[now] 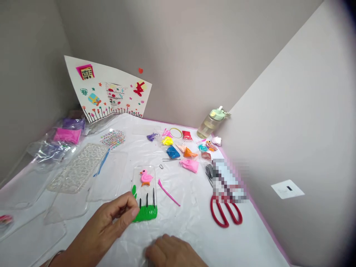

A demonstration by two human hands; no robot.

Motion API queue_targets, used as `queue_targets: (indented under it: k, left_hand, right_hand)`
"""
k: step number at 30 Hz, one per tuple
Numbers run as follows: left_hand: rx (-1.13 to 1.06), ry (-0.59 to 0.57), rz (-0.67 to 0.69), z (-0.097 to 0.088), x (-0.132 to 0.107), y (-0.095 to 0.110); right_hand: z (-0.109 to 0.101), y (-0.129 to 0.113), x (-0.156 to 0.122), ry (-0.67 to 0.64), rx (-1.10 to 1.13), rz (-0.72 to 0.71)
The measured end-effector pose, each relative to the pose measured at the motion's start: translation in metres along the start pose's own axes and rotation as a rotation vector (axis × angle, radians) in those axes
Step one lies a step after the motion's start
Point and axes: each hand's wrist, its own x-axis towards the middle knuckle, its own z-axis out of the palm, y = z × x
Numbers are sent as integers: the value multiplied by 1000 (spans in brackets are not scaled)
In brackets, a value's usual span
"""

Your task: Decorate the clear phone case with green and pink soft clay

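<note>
A clear phone case (144,193) lies on the white table cover, decorated with a pink clay duck (146,178), thin black upright strips (147,199), a green leaf shape (134,191) and a green grass-like band (147,213) along its near end. My left hand (116,217) is at the case's lower left corner, thumb and forefinger pinched together; whether anything is between them is hidden. Nearer to me, my right hand (172,252) rests low over the table with its fingers curled under, hiding whatever they hold. Right of the case lies a thin magenta clay strip (169,193).
Clay packets (189,165) lie behind the case. Red-handled scissors (226,213) and a tilted bottle (210,123) are at the right. Several clear cases (108,176), a patterned case (79,168), beads (112,138) and plastic bags (66,135) spread leftward. A decorated sheet (105,92) leans behind.
</note>
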Motion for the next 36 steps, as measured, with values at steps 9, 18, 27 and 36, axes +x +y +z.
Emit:
queue_targets:
  k: [9,18,27,36]
  left_hand:
    - [80,2,339,24,-2,-8]
    - [215,84,490,27,-2,-14]
    - [201,84,534,25,-4,-11]
    - [142,180,395,24,-8,-11]
  right_hand:
    - [-58,5,28,207,852,536]
    - [-44,12,20,212,998,551]
    - [-61,7,25,-5,1091,625]
    - [-63,5,26,10,1250,604]
